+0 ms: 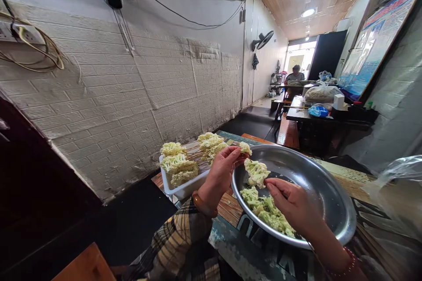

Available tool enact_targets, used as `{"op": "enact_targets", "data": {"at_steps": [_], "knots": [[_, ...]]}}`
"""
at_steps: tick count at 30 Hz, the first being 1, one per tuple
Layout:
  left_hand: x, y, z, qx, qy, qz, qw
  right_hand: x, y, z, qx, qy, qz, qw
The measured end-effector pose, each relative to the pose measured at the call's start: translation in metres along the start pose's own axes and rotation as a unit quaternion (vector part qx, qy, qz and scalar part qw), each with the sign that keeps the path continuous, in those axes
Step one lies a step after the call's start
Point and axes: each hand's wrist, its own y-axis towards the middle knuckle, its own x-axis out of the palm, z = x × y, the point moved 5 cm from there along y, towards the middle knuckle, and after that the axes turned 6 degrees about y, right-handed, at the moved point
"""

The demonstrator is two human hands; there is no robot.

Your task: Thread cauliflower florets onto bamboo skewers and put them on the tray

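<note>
My left hand (223, 170) pinches a small cauliflower floret (245, 148) at its fingertips, held over the near rim of a wide metal bowl (326, 193). My right hand (293, 204) holds a larger cauliflower piece (256, 172) by its lower end, above the bowl. More loose cauliflower pieces (267, 211) lie in the bowl's near side. To the left, a white tray (184, 189) holds several skewers loaded with cauliflower (178, 164).
A white brick-pattern wall (132, 96) runs along the left. A worn painted table (250, 250) bears the bowl. A clear plastic bag (398, 193) lies at right. Farther back stand dark tables (316, 116) with bags, and a seated person (295, 74).
</note>
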Motion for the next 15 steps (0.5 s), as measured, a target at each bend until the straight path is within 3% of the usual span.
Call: {"op": "enact_targets", "data": {"at_steps": [5,15], "knots": [[0.001,0.000,0.002,0.014,0.017,0.002,1.000,0.001,-0.001,0.002,0.011,-0.014,-0.015,1.000],[-0.010,0.010,-0.007,-0.029,0.086,-0.011,0.996,0.002,0.000,0.006,-0.002,-0.027,-0.013,1.000]]}}
